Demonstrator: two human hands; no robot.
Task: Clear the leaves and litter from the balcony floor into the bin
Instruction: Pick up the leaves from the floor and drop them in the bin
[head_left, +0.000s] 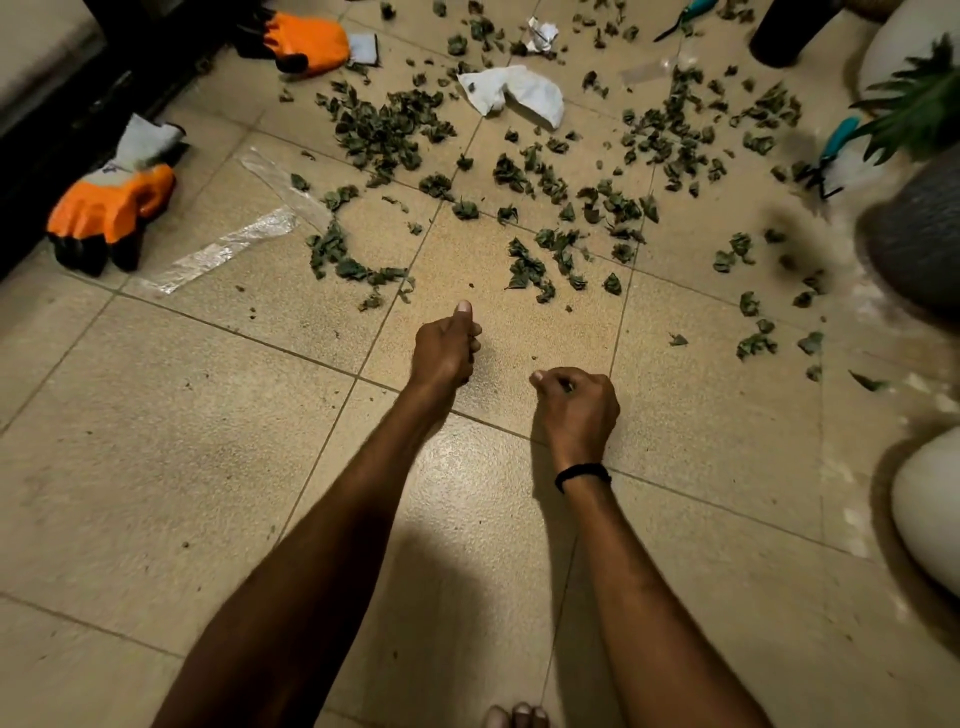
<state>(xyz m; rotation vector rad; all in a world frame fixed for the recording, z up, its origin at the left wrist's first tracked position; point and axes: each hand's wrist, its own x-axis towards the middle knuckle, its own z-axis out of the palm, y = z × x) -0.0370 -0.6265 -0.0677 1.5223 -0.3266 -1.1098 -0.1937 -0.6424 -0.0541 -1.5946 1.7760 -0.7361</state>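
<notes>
The left hand (447, 348) and right hand (574, 402) are hovering curled into fists, seemingly empty; the leaves (522, 267) are lying just ahead, nearer the left.

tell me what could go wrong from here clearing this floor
1. The left hand and right hand are bare while an orange glove lies unused. Teal-handled cutters sit among the leaves, so a scoop there could nick a finger.
2. The clear plastic strip nearly blends into the tiles; it could be missed, or slipped on by the bare toes.
</notes>
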